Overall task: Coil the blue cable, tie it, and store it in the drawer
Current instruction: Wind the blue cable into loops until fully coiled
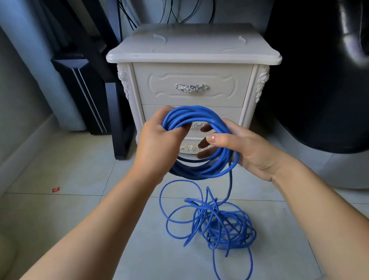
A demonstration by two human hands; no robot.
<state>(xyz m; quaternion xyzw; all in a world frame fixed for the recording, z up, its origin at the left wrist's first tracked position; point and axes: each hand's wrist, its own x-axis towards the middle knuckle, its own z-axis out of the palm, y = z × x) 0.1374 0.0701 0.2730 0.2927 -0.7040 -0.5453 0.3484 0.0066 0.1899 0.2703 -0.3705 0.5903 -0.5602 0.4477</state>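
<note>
A round coil of blue cable (201, 113) hangs between my hands in front of a white nightstand (192, 47). My left hand (158, 140) grips the coil's upper left side, fingers curled round the strands. My right hand (246, 149) holds the coil's right side, thumb over it and fingers behind. From the coil one strand drops to a loose tangle of the same cable (222, 224) on the tiled floor. The top drawer (195, 79) with its silver handle (191, 87) is closed; the lower drawer (160, 111) is partly hidden behind the coil.
A black desk leg (117, 115) and a dark computer case (78, 89) stand left of the nightstand. A black chair (330, 67) fills the right side. Black wires (178, 6) hang behind. A small red scrap (56, 189) lies on the floor tiles at left.
</note>
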